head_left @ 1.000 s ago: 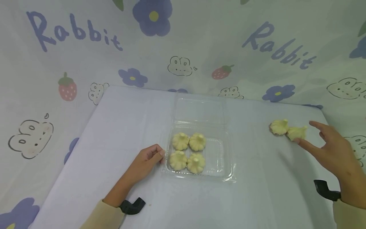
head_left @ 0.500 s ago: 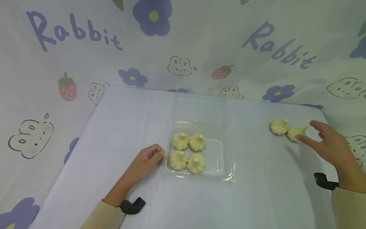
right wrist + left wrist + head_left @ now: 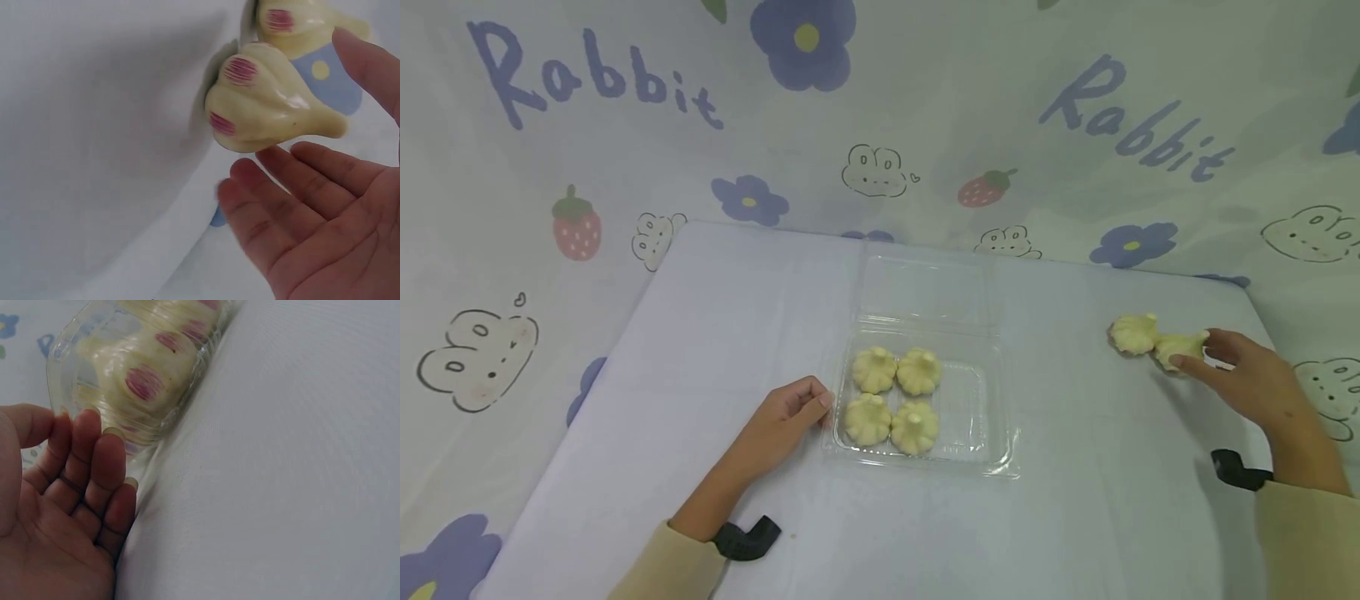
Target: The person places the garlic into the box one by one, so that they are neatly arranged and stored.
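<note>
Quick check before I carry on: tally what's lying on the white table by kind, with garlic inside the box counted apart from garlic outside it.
Boxed garlic bulbs: 4
Loose garlic bulbs: 2
Clear plastic box, lid open: 1
Total: 7

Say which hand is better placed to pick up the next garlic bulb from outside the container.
Probably the right hand: its thumb and fingers flank the nearer loose garlic bulb. The left hand is much farther off, pinching the left rim of the clear container.
</note>
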### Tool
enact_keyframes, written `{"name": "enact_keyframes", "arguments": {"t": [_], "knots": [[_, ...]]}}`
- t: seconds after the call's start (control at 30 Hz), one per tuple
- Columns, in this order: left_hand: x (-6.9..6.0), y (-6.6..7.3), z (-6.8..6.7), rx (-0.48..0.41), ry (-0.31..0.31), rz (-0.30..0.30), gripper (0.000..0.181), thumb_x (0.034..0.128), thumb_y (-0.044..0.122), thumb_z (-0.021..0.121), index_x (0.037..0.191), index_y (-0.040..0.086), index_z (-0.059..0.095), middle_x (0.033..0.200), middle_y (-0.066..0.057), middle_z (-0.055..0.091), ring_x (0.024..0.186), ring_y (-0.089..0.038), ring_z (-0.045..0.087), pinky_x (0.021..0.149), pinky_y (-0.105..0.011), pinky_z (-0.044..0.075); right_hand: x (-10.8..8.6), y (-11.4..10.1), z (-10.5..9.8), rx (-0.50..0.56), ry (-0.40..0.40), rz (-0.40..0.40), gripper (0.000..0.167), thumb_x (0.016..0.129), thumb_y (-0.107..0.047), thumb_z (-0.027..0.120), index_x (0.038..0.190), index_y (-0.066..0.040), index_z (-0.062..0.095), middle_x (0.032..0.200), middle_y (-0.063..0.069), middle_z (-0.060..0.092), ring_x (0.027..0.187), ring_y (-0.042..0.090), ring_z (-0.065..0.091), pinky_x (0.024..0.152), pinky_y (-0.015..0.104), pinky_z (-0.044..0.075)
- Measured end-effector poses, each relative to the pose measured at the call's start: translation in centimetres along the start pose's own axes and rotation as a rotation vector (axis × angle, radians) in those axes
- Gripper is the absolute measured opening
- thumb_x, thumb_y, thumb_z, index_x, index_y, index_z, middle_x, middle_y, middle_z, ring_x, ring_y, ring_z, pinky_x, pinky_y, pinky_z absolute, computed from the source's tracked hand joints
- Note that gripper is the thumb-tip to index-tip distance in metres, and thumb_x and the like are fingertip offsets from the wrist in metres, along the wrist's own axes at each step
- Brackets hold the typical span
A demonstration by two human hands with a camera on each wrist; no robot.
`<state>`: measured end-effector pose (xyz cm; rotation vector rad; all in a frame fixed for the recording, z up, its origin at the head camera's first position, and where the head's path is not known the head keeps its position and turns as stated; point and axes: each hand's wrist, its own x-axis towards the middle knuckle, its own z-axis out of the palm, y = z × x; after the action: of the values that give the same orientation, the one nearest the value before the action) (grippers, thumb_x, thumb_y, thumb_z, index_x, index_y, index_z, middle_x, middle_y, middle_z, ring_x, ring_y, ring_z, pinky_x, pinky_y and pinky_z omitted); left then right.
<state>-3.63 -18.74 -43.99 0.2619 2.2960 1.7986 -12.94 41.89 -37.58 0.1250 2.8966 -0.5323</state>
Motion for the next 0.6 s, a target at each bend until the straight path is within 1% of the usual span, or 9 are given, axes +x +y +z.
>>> {"name": "enact_keyframes", "arguments": {"t": [0.17,0.27,0.47,0.6], "knots": [[0.02,0.01,-0.02,-0.008,-0.004,0.0,0.025,0.11,0.023,0.057,0.092,0.006,0.062,0.085,-0.007,0.062,0.085,-0.024,0.057,0.077,-0.029,0.048,0.46,0.67,0.57,0.023,-0.077,0.009,0.098,0.103,-0.057,0.058,0.153,0.019,0.022,0.145,0.048,0.036,0.132,0.07,0.03,0.095,0.079,0.034],[0.04,-0.01,0.0,-0.007,-0.004,0.006,0.026,0.1101,0.022,0.057,0.092,0.005,0.062,0.085,-0.008,0.062,0.085,-0.025,0.057,0.077,-0.029,0.047,0.59,0.87,0.85,0.05,-0.101,0.02,0.101,0.102,-0.058,0.059,0.153,0.021,0.02,0.145,0.049,0.034,0.131,0.071,0.029,0.094,0.079,0.034],[-0.07,0.12,0.01,-0.01,-0.003,0.017,0.024,0.1097,0.019,0.057,0.091,0.005,0.061,0.085,-0.007,0.062,0.085,-0.025,0.057,0.077,-0.029,0.047,0.71,0.8,0.98,0.042,-0.089,0.03,0.1,0.103,-0.058,0.057,0.153,0.02,0.019,0.145,0.049,0.035,0.132,0.071,0.029,0.094,0.079,0.034],[-0.05,0.11,-0.05,-0.007,-0.001,0.008,0.025,0.11,0.021,0.056,0.091,0.005,0.061,0.085,-0.007,0.062,0.084,-0.024,0.057,0.076,-0.029,0.047,0.82,0.75,1.05,0.023,-0.053,0.055,0.096,0.104,-0.057,0.054,0.152,0.02,0.023,0.143,0.049,0.037,0.131,0.07,0.031,0.094,0.079,0.035]]}}
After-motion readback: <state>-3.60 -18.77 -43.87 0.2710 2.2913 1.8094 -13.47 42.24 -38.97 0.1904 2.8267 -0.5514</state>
